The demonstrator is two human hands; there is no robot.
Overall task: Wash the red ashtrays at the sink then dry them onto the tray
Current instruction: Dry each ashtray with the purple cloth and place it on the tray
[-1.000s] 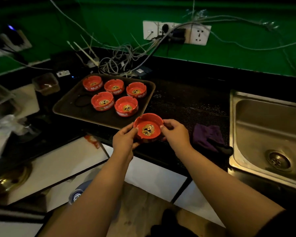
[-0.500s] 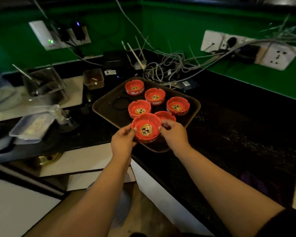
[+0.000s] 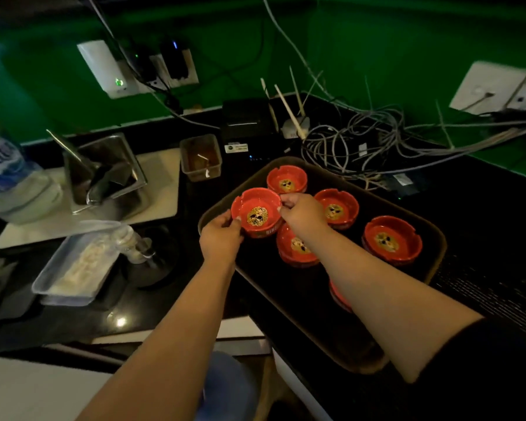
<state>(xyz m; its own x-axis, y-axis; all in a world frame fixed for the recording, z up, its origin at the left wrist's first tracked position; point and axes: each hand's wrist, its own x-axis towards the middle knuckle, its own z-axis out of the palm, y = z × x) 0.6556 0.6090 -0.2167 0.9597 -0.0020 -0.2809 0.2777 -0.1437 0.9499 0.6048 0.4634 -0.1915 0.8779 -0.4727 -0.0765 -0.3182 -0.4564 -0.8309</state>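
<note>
Holding red ashtray (image 3: 257, 214) over tray's (image 3: 438, 253) near-left corner w/ both hands: left hand (image 3: 220, 238) pinching near rim, right hand (image 3: 301, 212) pinching far rim; other ashtrays sitting on tray, on worktop (image 3: 483, 208).

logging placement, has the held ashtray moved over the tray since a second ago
Yes. The ashtray, held by both hands, was short of the tray's near edge; now it is over the tray's far left corner, beside the other ashtrays.
</note>
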